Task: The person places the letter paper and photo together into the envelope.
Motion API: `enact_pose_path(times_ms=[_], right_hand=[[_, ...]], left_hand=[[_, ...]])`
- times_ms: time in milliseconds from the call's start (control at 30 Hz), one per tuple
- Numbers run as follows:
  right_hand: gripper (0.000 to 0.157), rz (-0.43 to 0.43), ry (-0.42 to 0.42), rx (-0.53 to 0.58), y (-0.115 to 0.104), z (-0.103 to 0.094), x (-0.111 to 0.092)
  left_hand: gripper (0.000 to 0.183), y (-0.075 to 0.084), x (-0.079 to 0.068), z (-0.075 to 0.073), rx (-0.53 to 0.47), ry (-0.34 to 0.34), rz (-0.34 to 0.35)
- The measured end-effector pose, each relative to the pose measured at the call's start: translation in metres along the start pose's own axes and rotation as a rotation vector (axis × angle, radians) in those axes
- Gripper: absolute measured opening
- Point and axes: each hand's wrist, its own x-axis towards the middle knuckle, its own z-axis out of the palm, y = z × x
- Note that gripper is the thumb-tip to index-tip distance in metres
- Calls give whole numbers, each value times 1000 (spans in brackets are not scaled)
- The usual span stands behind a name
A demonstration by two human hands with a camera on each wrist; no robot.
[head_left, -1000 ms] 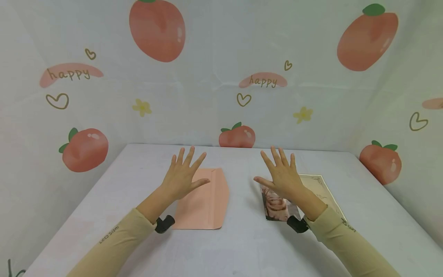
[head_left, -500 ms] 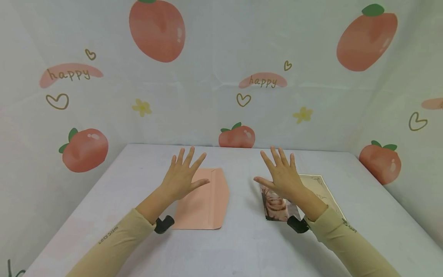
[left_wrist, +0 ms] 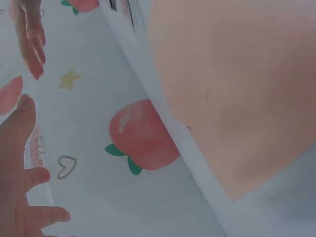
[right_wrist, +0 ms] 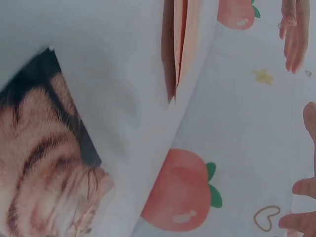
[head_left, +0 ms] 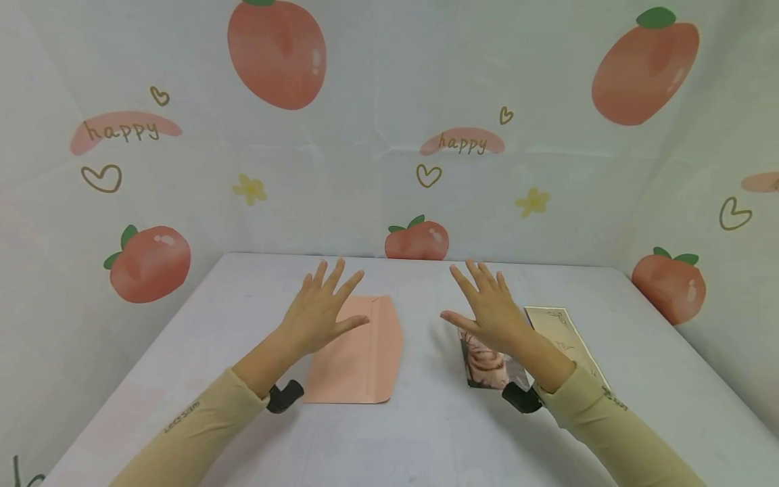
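Note:
Fingers spread, my left hand (head_left: pixel 313 318) hovers over a peach-coloured paper envelope (head_left: pixel 347 375) that lies with its pointed flap toward the right. The same envelope (left_wrist: pixel 237 89) fills much of the left wrist view. On the other side my right hand (head_left: pixel 498 316), also with spread fingers, is held above a photo print (head_left: pixel 485 365) of a striped, furry animal; the print (right_wrist: pixel 44 168) appears larger in the right wrist view. Partly covered by the right forearm is a cream card (head_left: pixel 556 331) with a light border and an ornate corner. Both hands hold nothing.
The things lie on a white-covered table (head_left: pixel 420 439). Behind it hangs a white cloth (head_left: pixel 365 182) printed with red fruit, hearts and the word "happy". Black wrist cameras (head_left: pixel 285 396) sit at both cuffs. A strip of table separates the envelope from the photo.
My right hand has shifted slightly left and turned a little, its fingers closer together. The left hand and forearm have moved only slightly. Envelope, photo and card stay in place.

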Motion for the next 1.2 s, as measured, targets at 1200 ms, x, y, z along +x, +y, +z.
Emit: enact_pose_path(times_ms=[1200], right_hand=[[51, -239, -287, 281, -66, 54, 10]], left_hand=[[58, 15, -24, 41, -202, -460, 79]])
